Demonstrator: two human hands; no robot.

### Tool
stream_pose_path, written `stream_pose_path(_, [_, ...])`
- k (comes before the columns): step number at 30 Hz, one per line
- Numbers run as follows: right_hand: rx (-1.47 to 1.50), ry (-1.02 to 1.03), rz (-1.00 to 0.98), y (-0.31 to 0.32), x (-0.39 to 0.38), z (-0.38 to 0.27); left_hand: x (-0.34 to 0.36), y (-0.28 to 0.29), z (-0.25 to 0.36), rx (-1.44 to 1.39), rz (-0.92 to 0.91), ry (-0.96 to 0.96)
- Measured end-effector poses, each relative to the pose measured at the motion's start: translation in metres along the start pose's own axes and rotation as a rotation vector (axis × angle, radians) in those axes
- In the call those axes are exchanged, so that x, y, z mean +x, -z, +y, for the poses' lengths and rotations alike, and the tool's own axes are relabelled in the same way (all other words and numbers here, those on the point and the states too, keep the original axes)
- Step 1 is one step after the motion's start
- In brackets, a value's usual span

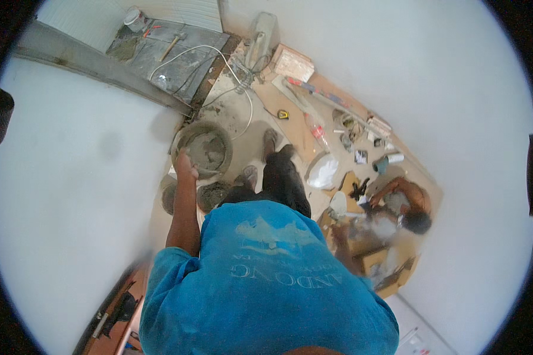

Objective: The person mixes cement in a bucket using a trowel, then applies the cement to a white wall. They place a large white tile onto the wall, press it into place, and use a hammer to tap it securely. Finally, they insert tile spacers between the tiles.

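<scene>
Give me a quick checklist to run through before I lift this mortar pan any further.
1. Left hand grips the mortar pan at its rim: ok.
2. Right hand supporting the pan: cannot tell, it is out of view.
3. Pan level: not ok, it looks tilted with wet mortar inside.
4. Footing: cannot tell, feet stand on a dusty floor near a white cable.
5. Space below: not ok, a second pan sits under it.
6. Co-worker crouches apart to the right: ok.

mortar pan (pixel 210 151) | round, grey | wet mix inside | on floor
</scene>
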State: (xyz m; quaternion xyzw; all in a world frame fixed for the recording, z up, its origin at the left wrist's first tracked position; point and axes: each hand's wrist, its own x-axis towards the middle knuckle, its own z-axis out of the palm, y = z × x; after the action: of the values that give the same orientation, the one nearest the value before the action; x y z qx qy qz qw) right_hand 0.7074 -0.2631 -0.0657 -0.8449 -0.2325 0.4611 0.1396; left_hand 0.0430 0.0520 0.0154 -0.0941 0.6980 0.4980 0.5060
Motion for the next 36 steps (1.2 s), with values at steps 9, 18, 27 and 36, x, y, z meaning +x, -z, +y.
stream_pose_path(9, [-0.735,0.529,0.001,-0.013,0.119,-0.229,-0.042,-0.194,0.106,0.131,-0.216,-0.208])
stream_pose_path(18, [-0.58,0.889,0.153,-0.045,0.169,-0.564,-0.026,-0.308,0.221,0.241,-0.326,-0.369])
stream_pose_path(27, [-0.573,1.155,0.043,-0.181,0.223,-0.723,0.096,-0.329,0.356,0.453,-0.109,-0.354])
stream_pose_path(36, [-0.642,1.015,-0.227,-0.292,0.22,-0.891,0.204,-0.285,0.503,0.275,0.146,-0.384])
